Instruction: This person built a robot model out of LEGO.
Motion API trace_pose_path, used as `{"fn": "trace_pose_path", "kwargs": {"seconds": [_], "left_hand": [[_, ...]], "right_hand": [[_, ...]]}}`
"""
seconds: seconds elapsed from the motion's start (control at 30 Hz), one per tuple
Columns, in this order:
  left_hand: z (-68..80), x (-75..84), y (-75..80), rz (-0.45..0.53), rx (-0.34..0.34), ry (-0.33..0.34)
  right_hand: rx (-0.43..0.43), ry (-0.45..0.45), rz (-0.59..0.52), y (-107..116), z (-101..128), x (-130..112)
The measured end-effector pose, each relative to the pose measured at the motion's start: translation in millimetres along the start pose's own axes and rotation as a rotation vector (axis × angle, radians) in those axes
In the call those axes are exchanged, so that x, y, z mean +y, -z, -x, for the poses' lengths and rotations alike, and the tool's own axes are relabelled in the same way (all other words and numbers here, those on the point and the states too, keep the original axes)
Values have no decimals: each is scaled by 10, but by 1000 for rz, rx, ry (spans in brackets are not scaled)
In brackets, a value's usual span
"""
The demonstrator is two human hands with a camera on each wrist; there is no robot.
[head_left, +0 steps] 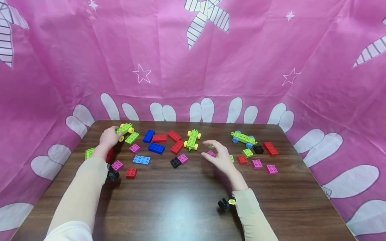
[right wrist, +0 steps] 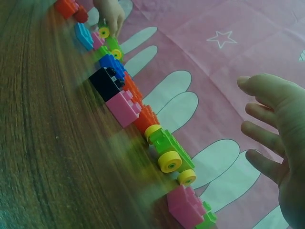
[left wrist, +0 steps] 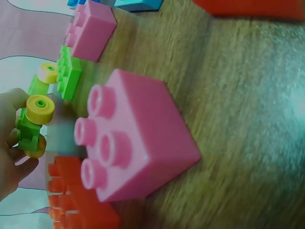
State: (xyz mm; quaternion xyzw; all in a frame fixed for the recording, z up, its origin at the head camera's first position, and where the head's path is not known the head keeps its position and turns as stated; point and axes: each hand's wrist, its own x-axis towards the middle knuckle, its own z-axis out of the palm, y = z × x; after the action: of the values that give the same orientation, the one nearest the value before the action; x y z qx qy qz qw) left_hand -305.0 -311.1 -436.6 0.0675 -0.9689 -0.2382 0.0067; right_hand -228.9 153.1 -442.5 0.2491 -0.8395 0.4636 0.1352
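Note:
At the far left of the table, my left hand (head_left: pixel 108 138) grips the near end of a green toy car base (head_left: pixel 125 128) with yellow wheels. The left wrist view shows fingers (left wrist: pixel 14 162) around that car base (left wrist: pixel 29 131), with a large pink brick (left wrist: pixel 143 133) close to the camera. My right hand (head_left: pixel 220 157) hovers right of centre, fingers spread and nothing held. Partly hidden below it lies a pink brick (head_left: pixel 211 153). A second green car base with yellow wheels (head_left: pixel 192 140) stands just left of the right hand.
Blue bricks (head_left: pixel 156 148) and red bricks (head_left: pixel 159 138) lie at back centre-left. A black brick (head_left: pixel 175 162) touches a pink one. On the right are a green car base with blue wheels (head_left: pixel 243 138) and several small bricks. A pink cloth (head_left: pixel 169 73) hangs behind the table.

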Motion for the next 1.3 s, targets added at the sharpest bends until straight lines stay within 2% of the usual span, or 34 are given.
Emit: {"fn": "trace_pose_path", "kwargs": {"seconds": [0.3, 0.47, 0.63, 0.8, 1.03, 1.3], "left_hand": [[148, 133, 128, 5, 92, -24], [305, 327, 198, 5, 136, -75], [454, 575, 204, 5, 167, -157], [601, 891, 138, 14, 190, -249], [817, 1311, -38, 38, 148, -339], [1045, 1584, -291, 84, 136, -427]], "right_hand": [[-23, -10, 2, -15, -2, -25], [-43, -37, 7, -29, -9, -51], [-64, -48, 11, -60, -16, -112], [-94, -31, 16, -100, -39, -209], [-116, -27, 9, -108, -65, -290], [-106, -68, 0, -56, -58, -305]]}}
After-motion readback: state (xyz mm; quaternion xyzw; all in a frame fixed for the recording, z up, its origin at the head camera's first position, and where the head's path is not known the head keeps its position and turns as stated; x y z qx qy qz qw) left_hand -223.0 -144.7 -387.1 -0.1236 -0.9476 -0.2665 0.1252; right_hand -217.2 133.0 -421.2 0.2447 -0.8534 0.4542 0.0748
